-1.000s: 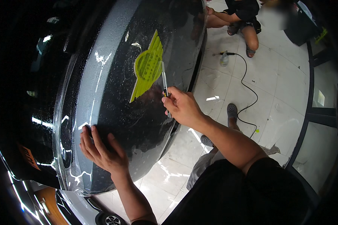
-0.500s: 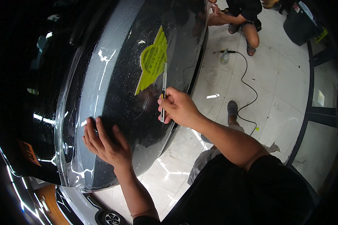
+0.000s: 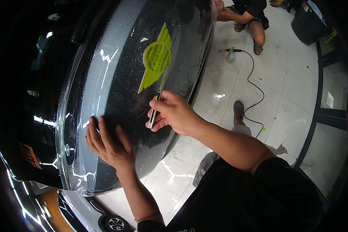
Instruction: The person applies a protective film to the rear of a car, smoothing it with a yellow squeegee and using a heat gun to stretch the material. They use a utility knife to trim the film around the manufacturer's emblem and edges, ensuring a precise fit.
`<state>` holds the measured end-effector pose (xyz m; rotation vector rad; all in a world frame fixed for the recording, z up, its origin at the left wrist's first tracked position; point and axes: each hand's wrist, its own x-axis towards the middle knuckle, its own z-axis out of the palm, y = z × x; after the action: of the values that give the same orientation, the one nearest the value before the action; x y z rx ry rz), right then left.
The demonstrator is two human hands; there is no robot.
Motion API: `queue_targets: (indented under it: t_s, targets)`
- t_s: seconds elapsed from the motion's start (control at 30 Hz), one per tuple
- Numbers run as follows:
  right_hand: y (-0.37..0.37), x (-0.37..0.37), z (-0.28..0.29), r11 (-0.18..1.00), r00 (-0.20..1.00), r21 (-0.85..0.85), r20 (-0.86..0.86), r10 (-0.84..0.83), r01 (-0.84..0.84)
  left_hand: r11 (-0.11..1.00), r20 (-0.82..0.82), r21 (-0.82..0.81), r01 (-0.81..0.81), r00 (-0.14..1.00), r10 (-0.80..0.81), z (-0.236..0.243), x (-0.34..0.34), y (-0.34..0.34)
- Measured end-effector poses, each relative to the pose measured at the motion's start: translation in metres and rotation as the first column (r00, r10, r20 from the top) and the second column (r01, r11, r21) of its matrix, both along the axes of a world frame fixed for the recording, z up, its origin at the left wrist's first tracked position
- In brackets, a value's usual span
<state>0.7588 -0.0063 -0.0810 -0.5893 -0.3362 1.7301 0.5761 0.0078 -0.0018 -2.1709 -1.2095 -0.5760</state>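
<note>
My right hand grips a slim silver snap-off cutter knife, its blade pointing up toward the lower right edge of a yellow-green winged badge. Whether the blade tip touches the surface I cannot tell. The badge sits on the dark, glossy car panel, which is spotted with water drops and overlaid by a clear film that sticks out past the panel's edge. My left hand lies with spread fingers on the panel, its fingertips over a grey stripe.
Another person crouches at the far right of the panel. On the tiled floor are a spray bottle and a black cable. A dark bin stands far right; a white car is at lower left.
My right hand and the knife have moved left and slightly nearer, and the knife now leans more. The left hand stays in nearly the same place.
</note>
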Motion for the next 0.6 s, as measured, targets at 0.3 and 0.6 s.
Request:
queue_targets:
  t_s: [0.3, 0.6]
  targets:
    - [0.004, -0.013, 0.011, 1.0, 0.966, -0.014, -0.258, 0.012, -0.016, 0.987, 0.147, -0.144, 0.067, 0.988, -0.045, 0.009, -0.006, -0.006]
    - [0.009, -0.021, 0.031, 1.0, 0.887, -0.014, -0.461, 0.011, -0.02, 0.94, 0.566, -0.24, 0.24, 0.822, -0.065, 0.016, -0.015, -0.011]
